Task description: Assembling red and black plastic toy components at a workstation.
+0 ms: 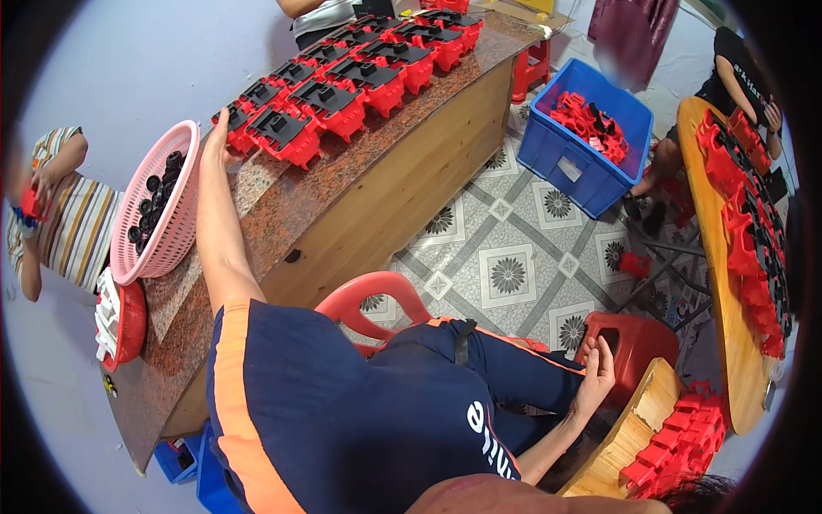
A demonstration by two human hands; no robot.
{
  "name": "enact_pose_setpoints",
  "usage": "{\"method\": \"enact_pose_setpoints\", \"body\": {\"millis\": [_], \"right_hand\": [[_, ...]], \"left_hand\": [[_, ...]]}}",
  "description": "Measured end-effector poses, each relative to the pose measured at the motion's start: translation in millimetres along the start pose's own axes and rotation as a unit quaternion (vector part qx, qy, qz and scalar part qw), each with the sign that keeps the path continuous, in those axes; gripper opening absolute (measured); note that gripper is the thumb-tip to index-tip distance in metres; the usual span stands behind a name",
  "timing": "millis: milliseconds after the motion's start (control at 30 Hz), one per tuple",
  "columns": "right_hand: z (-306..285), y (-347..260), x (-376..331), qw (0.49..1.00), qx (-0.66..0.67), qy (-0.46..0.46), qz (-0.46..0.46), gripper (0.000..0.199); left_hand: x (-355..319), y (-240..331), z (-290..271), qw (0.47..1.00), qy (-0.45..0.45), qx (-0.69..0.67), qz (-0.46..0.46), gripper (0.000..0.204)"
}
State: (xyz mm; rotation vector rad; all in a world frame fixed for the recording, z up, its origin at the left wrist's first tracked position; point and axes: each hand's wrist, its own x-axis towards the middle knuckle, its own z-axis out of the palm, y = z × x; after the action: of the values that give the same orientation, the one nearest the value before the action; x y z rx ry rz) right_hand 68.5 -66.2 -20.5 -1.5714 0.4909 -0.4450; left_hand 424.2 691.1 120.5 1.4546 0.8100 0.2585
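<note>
My left arm stretches over the granite counter, and my left hand [220, 141] lies against the near left end of a block of red plastic parts [291, 141] with black tops. Its fingers look extended along the side of the end part, not wrapped around it. The parts stand close together in rows across the counter. My right hand [596, 377] hangs low beside my leg, above a red plastic stool [629, 347]; its fingers are loosely bent and apart, and nothing is in them.
A pink basket [180, 184] of black round pieces and a red basket [133, 321] with white pieces sit at the counter's left. A blue crate [586, 184] of red parts stands on the floor. Wooden tables [743, 377] with red parts are at right. Other people stand or sit nearby.
</note>
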Motion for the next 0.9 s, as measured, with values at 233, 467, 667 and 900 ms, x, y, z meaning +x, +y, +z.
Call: {"method": "enact_pose_setpoints", "body": {"millis": [233,467,667,900], "right_hand": [[-1.8,18.4,-6.1,0.999,0.028,0.027,0.019,0.031],[-10.6,12.5,-50.7,0.992,0.058,0.110,0.036,0.033],[-7.4,38.8,-53.7,0.994,0.081,0.076,0.002,0.034],[10.9,34.2,-48.3,0.996,0.046,0.071,0.013,0.032]], "left_hand": [[77.3,13.1,-113.8,0.999,-0.020,-0.009,0.025,0.089],[-7.4,9.1,296.7,0.955,-0.293,0.029,-0.042,0.082],[-174.2,-85.6,550.7,0.851,-0.497,0.104,-0.132,0.078],[-123.2,-71.8,432.8,0.880,-0.443,-0.018,-0.172,0.074]]}}
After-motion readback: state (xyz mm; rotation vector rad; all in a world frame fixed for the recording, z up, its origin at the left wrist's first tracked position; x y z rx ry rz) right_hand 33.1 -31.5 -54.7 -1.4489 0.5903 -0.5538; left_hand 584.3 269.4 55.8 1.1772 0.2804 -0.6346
